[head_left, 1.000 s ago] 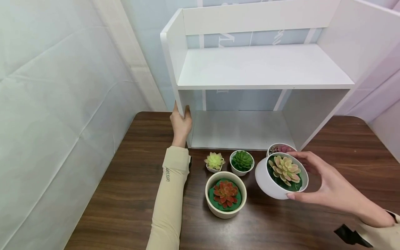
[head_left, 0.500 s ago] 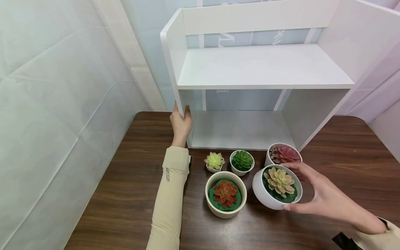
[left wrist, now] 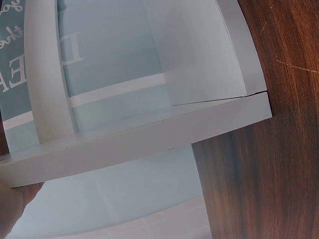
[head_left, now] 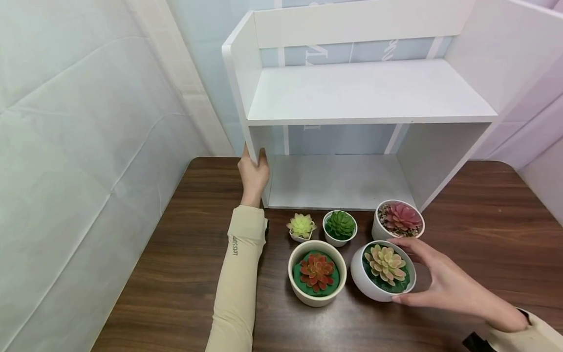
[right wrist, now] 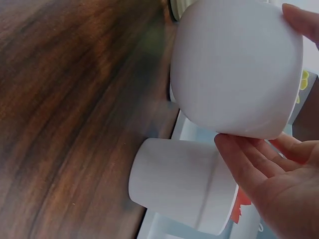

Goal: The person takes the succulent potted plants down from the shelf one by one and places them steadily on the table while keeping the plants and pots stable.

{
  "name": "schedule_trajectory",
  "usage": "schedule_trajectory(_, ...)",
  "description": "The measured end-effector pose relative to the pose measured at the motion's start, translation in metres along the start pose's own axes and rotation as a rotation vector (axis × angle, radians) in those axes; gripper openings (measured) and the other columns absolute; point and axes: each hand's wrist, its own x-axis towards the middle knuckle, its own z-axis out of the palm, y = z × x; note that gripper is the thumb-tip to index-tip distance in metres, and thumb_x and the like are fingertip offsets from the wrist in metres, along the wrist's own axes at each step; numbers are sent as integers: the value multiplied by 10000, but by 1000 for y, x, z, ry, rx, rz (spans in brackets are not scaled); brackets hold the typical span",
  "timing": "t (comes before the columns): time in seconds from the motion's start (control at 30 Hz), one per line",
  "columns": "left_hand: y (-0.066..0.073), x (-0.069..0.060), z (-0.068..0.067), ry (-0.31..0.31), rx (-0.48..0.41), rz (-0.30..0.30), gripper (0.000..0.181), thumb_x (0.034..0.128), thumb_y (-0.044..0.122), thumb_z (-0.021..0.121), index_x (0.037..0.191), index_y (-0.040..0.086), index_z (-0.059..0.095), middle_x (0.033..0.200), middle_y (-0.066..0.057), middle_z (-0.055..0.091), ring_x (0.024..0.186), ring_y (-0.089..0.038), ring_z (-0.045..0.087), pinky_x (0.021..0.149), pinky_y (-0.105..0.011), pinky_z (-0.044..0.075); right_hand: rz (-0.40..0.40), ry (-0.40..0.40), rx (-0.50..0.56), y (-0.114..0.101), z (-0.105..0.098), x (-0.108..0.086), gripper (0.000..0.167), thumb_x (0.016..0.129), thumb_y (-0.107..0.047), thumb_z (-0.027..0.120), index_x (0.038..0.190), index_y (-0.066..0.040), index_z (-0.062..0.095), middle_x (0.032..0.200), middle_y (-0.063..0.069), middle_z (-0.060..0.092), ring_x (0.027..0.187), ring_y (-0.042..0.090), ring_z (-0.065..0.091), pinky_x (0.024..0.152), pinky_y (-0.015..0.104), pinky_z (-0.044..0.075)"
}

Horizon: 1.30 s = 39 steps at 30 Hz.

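My left hand [head_left: 253,178] grips the front edge of the left side panel of a white two-tier shelf [head_left: 374,93]; in the left wrist view only a bit of the hand [left wrist: 14,209] shows below the panel [left wrist: 124,142]. With thumb and fingers on opposite sides of the rim, my right hand [head_left: 448,286] holds a round white pot [head_left: 365,279] with a peach-coloured succulent [head_left: 385,264]. The right wrist view shows this pot [right wrist: 234,69] slightly off the wood. Just behind it stands a white pot with a pinkish-red succulent [head_left: 402,217].
Left of the held pot is a cream pot with a red succulent [head_left: 317,272]. Behind that are a small yellow-green succulent [head_left: 301,226] and a small green one [head_left: 340,225], before the shelf. All stand on a dark wooden table [head_left: 176,274]. A pale curtain [head_left: 79,146] hangs at left.
My right hand has brought the white pot down and toward me, slightly left, uncovering the pinkish-red succulent behind it. My left hand has kept its grip on the shelf panel.
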Motion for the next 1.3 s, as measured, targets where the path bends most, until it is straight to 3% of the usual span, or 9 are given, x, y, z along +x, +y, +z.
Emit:
schedule_trajectory(0.37, -1, -1, 0, 3, 6, 5, 347, 960, 33, 499, 1301, -31, 512, 1251, -262, 591, 1197, -372, 561, 967, -488, 471, -46, 5, 5, 7, 10, -3, 961, 532, -360, 945, 1342, -116, 488, 1260, -41, 562, 1116, -47, 501, 926, 31, 331)
schedule_trajectory(0.77, -1, -1, 0, 5, 5, 3, 353, 960, 33, 501, 1307, -33, 507, 1257, -266, 587, 1199, -365, 560, 967, -489, 471, 11, -5, -23, 11, 15, -3, 944, 538, -372, 941, 1341, -144, 499, 1278, -64, 555, 1153, -73, 475, 946, 18, 288)
schedule_trajectory(1.3, -2, -1, 0, -1, -5, -1, 361, 961, 39, 493, 1317, -18, 505, 1273, -242, 586, 1215, -349, 553, 988, -469, 460, -1, 18, -5, 12, 21, 0, 931, 553, -373, 932, 1343, -118, 509, 1268, -6, 566, 1148, -70, 460, 947, 12, 272)
